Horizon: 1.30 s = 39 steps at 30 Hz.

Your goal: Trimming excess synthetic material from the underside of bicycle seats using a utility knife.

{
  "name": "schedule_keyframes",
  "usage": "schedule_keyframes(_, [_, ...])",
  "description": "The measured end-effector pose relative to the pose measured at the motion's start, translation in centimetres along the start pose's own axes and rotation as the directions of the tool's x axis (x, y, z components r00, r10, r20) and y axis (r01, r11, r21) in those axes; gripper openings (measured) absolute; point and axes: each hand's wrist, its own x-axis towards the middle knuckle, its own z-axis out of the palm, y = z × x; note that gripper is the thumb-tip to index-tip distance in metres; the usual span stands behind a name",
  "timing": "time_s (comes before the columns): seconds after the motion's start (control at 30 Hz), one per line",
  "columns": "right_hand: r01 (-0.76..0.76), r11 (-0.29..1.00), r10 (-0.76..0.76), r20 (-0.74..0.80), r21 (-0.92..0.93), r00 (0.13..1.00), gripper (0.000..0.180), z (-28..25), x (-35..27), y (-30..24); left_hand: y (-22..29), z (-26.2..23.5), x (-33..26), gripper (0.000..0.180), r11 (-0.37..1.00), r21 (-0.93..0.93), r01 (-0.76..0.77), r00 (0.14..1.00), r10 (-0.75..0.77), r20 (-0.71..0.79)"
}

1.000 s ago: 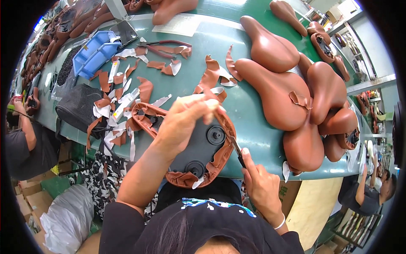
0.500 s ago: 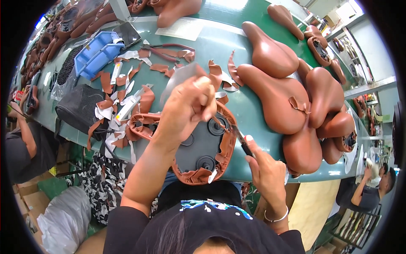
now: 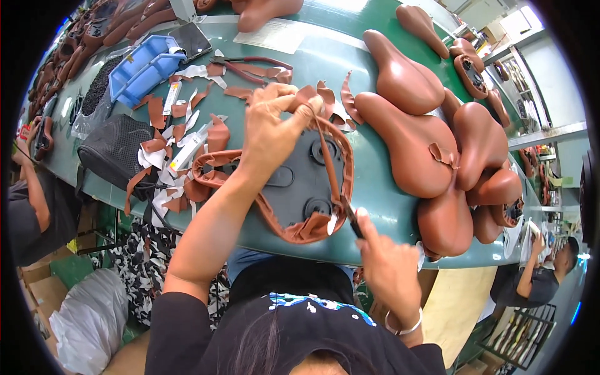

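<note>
Pulling a brown strip upward, my left hand pinches it between thumb and fingers above the far edge of the saddle. The saddle lies upside down on the green counter, black underside up, brown cover folded over its rim, at the near edge in front of me. My right hand is clenched on a dark cutter, whose tip meets the cover at the near right rim.

Changes against the earlier frames:
- One second ago the left hand pressed flat on the saddle; now it is raised, with the strip taut beneath it.
- The right hand has moved up from below the counter edge to the saddle rim.
- The saddle has turned slightly and sits closer to centre.

Surroundings:
- Finished brown saddles are piled to the right, just beside the work.
- Brown and white scraps litter the counter to the left, some touching the saddle.
- A black mesh bag lies at the left edge; a blue tray and red-handled pliers sit farther back.
- Other people work at far left and lower right.

My left forearm crosses the saddle's left half and hides that part of the rim.
</note>
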Motion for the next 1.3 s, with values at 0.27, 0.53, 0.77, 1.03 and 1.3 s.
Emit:
schedule_keyframes(0.27, [0.493, 0.87, -0.494, -0.088, -0.027, 0.865, 0.042, -2.9, 10.4, 8.0, 2.8, -5.7, -3.9, 0.043, 0.455, -0.39, 0.8, 0.593, -0.506, 0.626])
schedule_keyframes(0.53, [0.006, 0.918, 0.077, -0.191, 0.397, 0.979, 0.047, -4.1, 3.1, 3.4, 3.2, -8.1, -0.3, 0.038, 0.72, -0.348, 0.601, 0.685, -0.238, 0.689])
schedule_keyframes(0.77, [0.198, 0.978, -0.19, 0.123, -0.058, 0.974, 0.048, -3.9, 2.3, 5.6, 1.1, -3.8, 1.1, 0.029, 0.966, -0.004, -0.257, 0.518, 0.141, 0.844])
schedule_keyframes(1.03, [0.052, 0.997, -0.052, -0.003, -0.056, 0.999, 0.05, -0.4, -1.8, 5.4, 6.1, 1.9, 2.8, 0.029, 0.456, -0.604, 0.653, 0.722, -0.136, 0.678])
schedule_keyframes(1.3, [-0.356, 0.751, 0.285, 0.214, 0.555, 0.934, 0.051, 1.0, -5.4, 2.3, 2.7, -5.4, 4.5, 0.015, 0.977, -0.193, -0.094, 0.797, -0.043, -0.603])
